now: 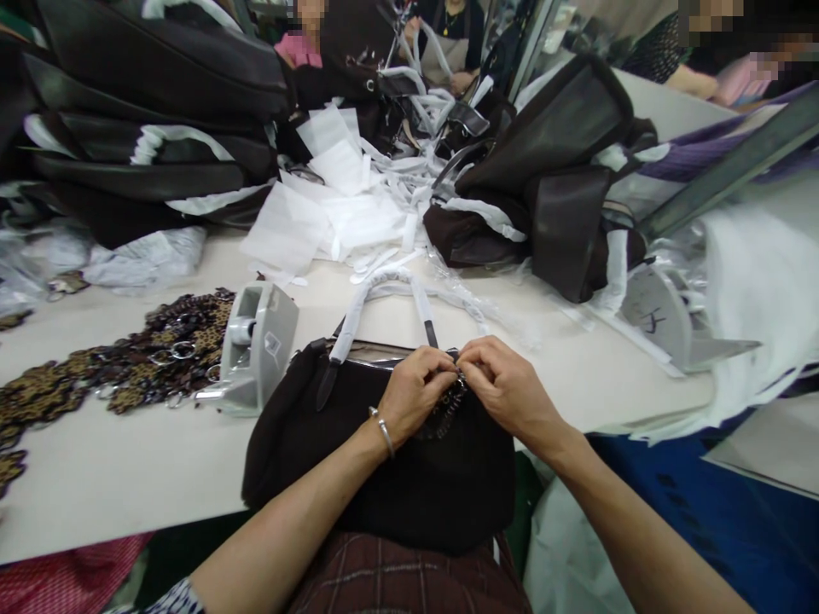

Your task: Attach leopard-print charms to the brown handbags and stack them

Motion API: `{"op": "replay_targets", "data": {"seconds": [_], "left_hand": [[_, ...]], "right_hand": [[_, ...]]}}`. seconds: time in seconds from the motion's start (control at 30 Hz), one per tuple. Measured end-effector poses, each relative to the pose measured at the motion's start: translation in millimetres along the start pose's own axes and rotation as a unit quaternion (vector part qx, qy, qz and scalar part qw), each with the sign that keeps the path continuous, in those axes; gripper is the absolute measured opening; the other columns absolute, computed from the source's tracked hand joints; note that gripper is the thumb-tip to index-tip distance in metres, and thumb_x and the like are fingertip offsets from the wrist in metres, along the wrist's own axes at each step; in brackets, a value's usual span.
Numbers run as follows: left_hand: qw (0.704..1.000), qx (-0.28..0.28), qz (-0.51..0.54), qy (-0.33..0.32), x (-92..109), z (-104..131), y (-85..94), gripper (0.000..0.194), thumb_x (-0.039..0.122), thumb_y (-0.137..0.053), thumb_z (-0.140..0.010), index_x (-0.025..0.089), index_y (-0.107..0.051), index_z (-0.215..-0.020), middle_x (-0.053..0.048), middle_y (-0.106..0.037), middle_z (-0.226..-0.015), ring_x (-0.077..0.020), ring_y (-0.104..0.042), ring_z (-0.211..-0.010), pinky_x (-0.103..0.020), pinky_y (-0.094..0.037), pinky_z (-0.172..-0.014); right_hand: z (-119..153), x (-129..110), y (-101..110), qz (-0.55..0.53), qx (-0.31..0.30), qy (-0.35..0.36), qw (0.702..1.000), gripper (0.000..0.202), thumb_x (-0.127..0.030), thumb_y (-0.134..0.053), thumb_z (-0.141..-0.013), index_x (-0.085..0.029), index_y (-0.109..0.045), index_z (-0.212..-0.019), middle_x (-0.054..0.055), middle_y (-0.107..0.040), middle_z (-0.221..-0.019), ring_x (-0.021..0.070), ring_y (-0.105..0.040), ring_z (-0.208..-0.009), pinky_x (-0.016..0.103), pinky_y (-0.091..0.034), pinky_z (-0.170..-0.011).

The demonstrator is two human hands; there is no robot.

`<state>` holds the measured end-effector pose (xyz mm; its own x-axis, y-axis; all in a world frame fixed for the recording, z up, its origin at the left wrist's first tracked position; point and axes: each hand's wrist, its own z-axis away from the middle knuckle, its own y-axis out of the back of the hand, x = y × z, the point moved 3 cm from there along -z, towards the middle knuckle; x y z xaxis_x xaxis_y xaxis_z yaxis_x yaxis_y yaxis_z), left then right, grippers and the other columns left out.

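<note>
A smooth, pale tabletop (115, 486) stretched beneath everything, with slouching dark bags (159, 77) stacked at its far left. The black handbag (384, 503), soft, matte and broadly rounded, sat at the near edge, against a checked dark-red garment (384, 580); its arched handles (351, 315) were wrapped in crinkled white. Spotted brown pieces with metal rings lay in a knobbly heap (141, 358), beside a rigid grey plastic holder (262, 350). The left hand (409, 388) and right hand (505, 384) met over the handbag's upper rim, thumbs and forefingers pinching the top of a dark, glinting ornament (444, 414); the exact part was too small to tell. The holder stood close on the left; flat tabletop gave more room rightward.
</note>
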<state>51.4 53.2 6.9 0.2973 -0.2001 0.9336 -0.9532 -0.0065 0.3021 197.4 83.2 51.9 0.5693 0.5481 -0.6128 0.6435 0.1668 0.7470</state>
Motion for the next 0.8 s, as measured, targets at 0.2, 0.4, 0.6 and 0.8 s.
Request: {"op": "replay_targets", "data": {"seconds": [0.2,0.4,0.6,0.8], "left_hand": [[0.954,-0.093,0.23,0.17,-5.3,-1.0,-0.1,0.023,0.039,-0.054,-0.089,0.016,-0.056,-0.086,0.005,-0.054,-0.052,-0.0067,-0.046,-0.039,-0.016,-0.036,-0.04],[0.892,-0.19,0.37,0.177,-1.5,0.6,-16.1,0.036,0.048,-0.062,-0.082,0.017,-0.047,-0.091,0.001,-0.063,-0.067,-0.0118,-0.064,-0.053,-0.022,-0.053,-0.051],[0.909,-0.168,0.342,0.168,-4.4,3.8,-16.7,0.03,0.042,-0.06,-0.086,0.015,-0.046,-0.083,0.001,-0.062,-0.072,-0.0096,-0.064,-0.056,-0.02,-0.053,-0.054],[0.914,-0.152,0.333,0.176,-4.1,5.8,-15.7,0.027,0.039,-0.06,-0.086,0.015,-0.048,-0.082,0.001,-0.062,-0.071,-0.0089,-0.064,-0.054,-0.019,-0.051,-0.052]], "right_hand": [[-2.0,-5.9,4.8,-0.071,-0.035,-0.043,0.996,0.015,-0.015,-0.05,-0.09,-0.02,-0.064,-0.086,0.003,-0.063,-0.09,0.0169,-0.06,-0.086,0.03,-0.045,-0.081],[-0.5,-11.2,13.7,-0.047,-0.041,-0.089,0.994,0.017,-0.013,-0.05,-0.087,-0.021,-0.063,-0.094,0.002,-0.066,-0.086,0.0149,-0.061,-0.077,0.027,-0.046,-0.074],[9.6,-9.1,19.9,0.014,-0.154,-0.056,0.986,0.017,-0.014,-0.056,-0.086,-0.023,-0.068,-0.092,-0.001,-0.069,-0.084,0.0134,-0.062,-0.073,0.025,-0.045,-0.071],[24.9,1.5,27.6,0.071,-0.195,-0.039,0.978,0.014,-0.016,-0.059,-0.084,-0.022,-0.071,-0.083,0.0,-0.068,-0.078,0.0142,-0.062,-0.071,0.025,-0.044,-0.068]]}}
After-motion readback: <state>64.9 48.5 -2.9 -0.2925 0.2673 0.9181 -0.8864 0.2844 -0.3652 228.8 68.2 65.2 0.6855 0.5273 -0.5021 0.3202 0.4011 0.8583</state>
